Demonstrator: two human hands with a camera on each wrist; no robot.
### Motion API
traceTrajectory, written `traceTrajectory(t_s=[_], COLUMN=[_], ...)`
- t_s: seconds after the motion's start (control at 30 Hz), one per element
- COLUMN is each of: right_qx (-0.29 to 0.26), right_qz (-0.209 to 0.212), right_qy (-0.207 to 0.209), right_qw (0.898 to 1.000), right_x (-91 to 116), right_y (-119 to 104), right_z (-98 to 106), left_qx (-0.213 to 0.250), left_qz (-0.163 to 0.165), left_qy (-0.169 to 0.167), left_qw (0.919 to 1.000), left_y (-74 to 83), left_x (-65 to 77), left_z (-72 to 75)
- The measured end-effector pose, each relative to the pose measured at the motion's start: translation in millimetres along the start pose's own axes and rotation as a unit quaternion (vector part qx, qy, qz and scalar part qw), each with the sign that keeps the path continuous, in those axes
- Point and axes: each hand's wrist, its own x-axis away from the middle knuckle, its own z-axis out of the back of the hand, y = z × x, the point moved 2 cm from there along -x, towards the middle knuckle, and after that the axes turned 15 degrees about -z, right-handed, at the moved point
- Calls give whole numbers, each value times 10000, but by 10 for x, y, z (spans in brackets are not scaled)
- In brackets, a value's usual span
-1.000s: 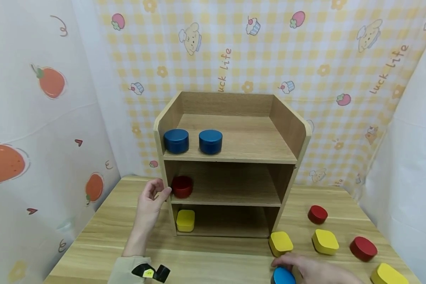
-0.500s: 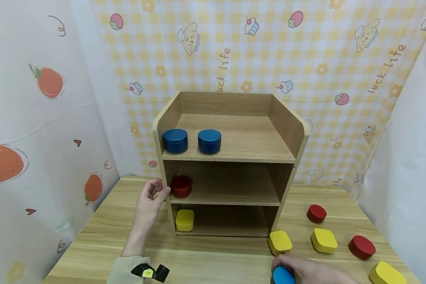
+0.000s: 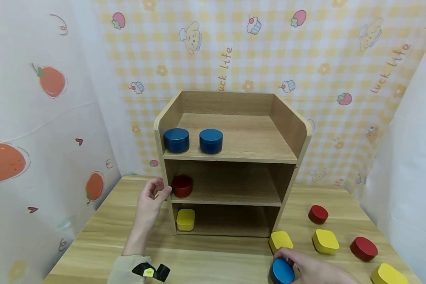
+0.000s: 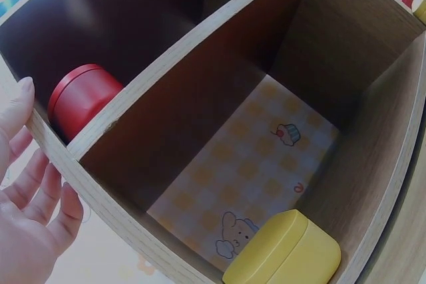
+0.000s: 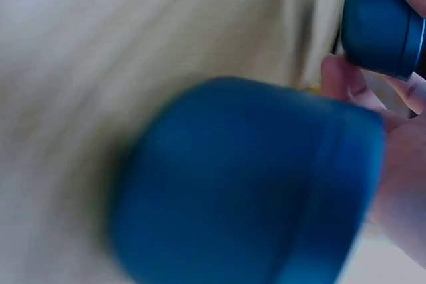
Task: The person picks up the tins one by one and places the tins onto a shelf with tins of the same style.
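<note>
My left hand (image 3: 152,199) holds the left side panel of a small wooden shelf (image 3: 230,160); in the left wrist view its thumb (image 4: 18,108) lies at the front edge and the other fingers are at the outer face. At the lower right, my right hand (image 3: 310,268) grips a round blue tin (image 3: 283,271) close over the table. The right wrist view shows that tin (image 5: 379,24) between thumb and fingers, with another blue tin (image 5: 246,184) large and blurred nearer the camera. Two blue tins (image 3: 176,141) stand on the top shelf.
A red tin (image 3: 182,186) stands on the middle shelf and a yellow squarish tin (image 3: 185,220) on the bottom one, both at the left. More yellow tins (image 3: 325,241) and red tins (image 3: 363,249) lie on the table (image 3: 213,264) at the right. Printed cloths hang behind and beside.
My right hand and the blue tin in it have moved slightly up in the head view, toward the shelf. The left hand keeps its place on the side panel.
</note>
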Motion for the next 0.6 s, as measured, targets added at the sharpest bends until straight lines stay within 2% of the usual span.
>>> traceTrajectory(t_s=[0.23,0.4,0.5,0.6], right_qx=[228,682,674,464], right_qz=[232,548,800,828], right_qy=[471,1156,1488,1589], right_qw=[9984,9894,9833,9827], right_x=[24,70,103,141], right_y=[-166,-319,-406,-498], right_z=[73,160,213,270], left_qx=[-1,13,14,-23], left_qz=[-73,-28,-31,-25], left_qy=[-92,-73,-56,-52], left_qw=[9999,10000,10000,10000], left_y=[-11,-8,-1,3], left_x=[2,5,7,14], left_z=[-19,-12,-3,7])
